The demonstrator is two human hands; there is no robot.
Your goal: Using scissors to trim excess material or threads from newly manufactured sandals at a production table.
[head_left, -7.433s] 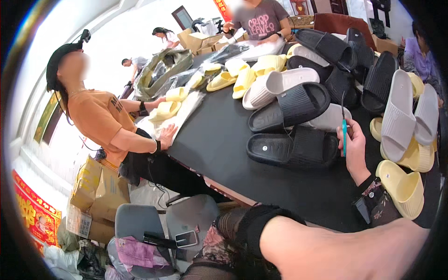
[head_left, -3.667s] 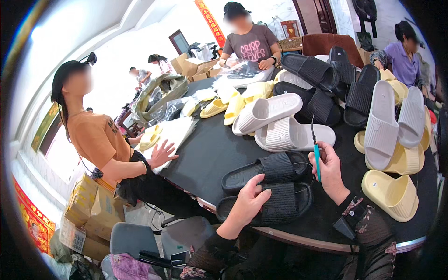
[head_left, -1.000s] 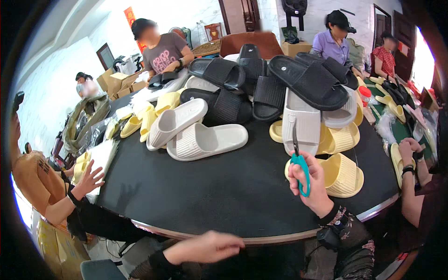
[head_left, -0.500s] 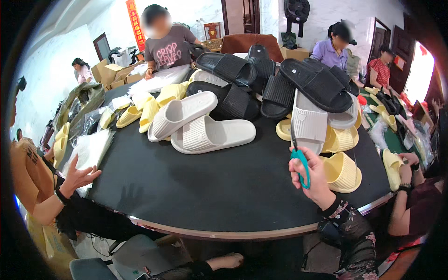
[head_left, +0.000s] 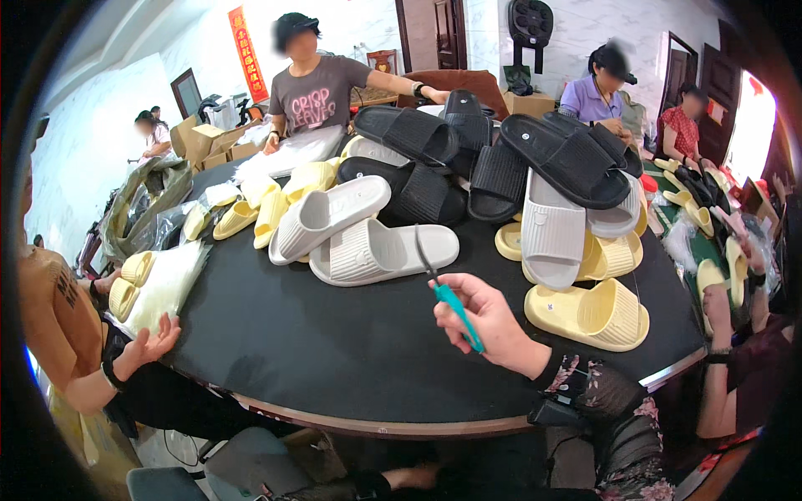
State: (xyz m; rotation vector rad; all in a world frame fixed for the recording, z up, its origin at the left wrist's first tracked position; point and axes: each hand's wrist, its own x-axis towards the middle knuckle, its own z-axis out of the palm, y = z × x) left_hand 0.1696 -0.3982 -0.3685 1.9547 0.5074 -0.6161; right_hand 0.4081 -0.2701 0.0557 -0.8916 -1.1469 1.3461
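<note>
Scissors with teal handles [head_left: 459, 317] are gripped in my right hand [head_left: 493, 321], over the table's middle. Their dark blade points up and away, in front of a pale grey slide slipper [head_left: 376, 253] lying on its sole. A second grey slipper [head_left: 330, 219] leans on that one. To the right of my hand lies a pale yellow slipper [head_left: 589, 315], beneath a grey slipper [head_left: 553, 221] standing on end. Black slippers [head_left: 568, 159] are heaped behind. Low in the picture, my left hand [head_left: 411, 477] is dim below the table edge; its fingers cannot be made out.
A black-topped table [head_left: 292, 351] bears the pile. At left, a co-worker's open hand [head_left: 150, 346] is near yellow slippers [head_left: 125, 296] on white plastic bags [head_left: 171, 284]. A person across [head_left: 317, 92] reaches to the heap. Another co-worker's hands [head_left: 718, 305] handle yellow slippers at right.
My right hand has moved left with the scissors, away from the upright grey slipper. The front yellow slipper now lies further left. The person across has stretched an arm toward the heap.
</note>
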